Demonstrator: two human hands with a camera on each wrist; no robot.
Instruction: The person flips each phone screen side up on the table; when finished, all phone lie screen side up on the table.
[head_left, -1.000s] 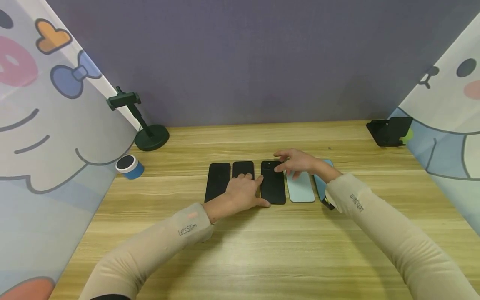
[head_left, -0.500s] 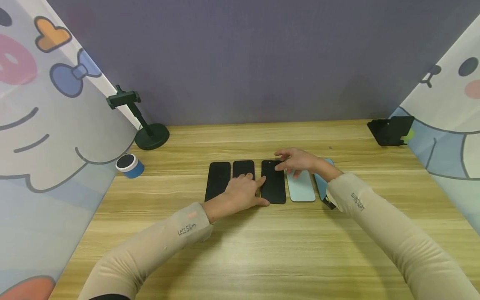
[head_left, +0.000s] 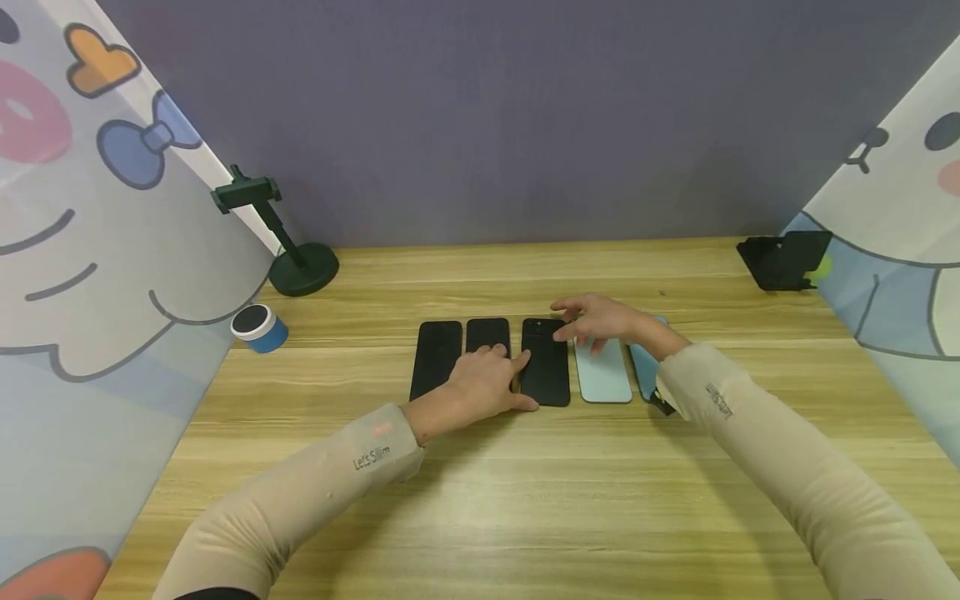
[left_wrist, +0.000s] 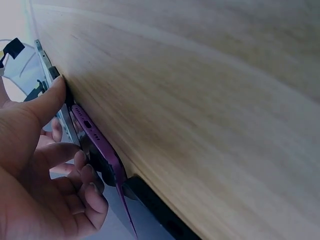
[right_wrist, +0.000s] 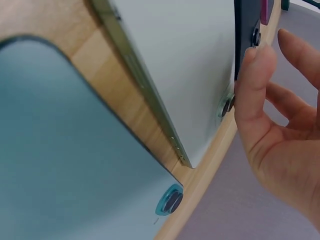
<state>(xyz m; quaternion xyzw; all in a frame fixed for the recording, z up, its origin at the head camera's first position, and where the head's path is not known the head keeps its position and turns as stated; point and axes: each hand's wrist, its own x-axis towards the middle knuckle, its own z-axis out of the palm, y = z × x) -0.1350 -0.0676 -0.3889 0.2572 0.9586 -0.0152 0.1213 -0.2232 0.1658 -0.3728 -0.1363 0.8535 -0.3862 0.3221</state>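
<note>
The black phone (head_left: 546,371) lies flat, back up, in the middle of a row of five on the wooden table (head_left: 525,508). Its long axis runs straight away from the person, the camera end farthest off and the plain end nearest. The left hand (head_left: 480,385) is at its left side, thumb by the near corner and index finger higher along the edge, the two spread apart with nothing pinched between them. The right hand (head_left: 596,322) has its thumb at the far right corner and its index finger beyond the far end, a gap between them; it grips nothing.

Under the left hand's other fingers is a dark phone with a purple edge (head_left: 487,333), also pointing away. Left of that, another dark phone (head_left: 437,354) slants slightly, near end outward. To the right, a pale mint phone (head_left: 604,375) runs nearly parallel, partly beneath the right hand, then a blue phone (head_left: 643,367) slants, near end outward.

Farther out stand a dark round-based stand (head_left: 303,270) and a blue tub (head_left: 262,332) at left, and a black folding holder (head_left: 783,262) at far right
</note>
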